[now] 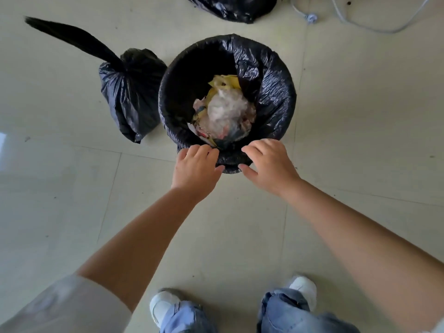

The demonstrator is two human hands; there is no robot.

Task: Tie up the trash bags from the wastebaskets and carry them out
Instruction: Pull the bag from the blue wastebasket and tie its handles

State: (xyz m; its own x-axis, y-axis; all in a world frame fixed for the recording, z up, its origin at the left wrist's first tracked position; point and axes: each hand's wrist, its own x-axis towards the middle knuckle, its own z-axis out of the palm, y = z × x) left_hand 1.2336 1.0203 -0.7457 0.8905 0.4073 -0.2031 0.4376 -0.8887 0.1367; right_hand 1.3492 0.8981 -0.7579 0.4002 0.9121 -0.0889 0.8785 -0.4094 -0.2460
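A round wastebasket stands on the floor ahead of me, lined with a black trash bag folded over its rim. Crumpled paper and plastic waste lies inside. My left hand and my right hand are both at the near rim, fingers curled over the bag's folded edge and thumbs below it. I cannot tell whether they pinch the plastic. A tied black bag with a long twisted tail stands just left of the basket.
Another black bag lies at the far edge of view. Grey cables run across the floor at the far right. My two white shoes stand on pale floor tiles below the basket.
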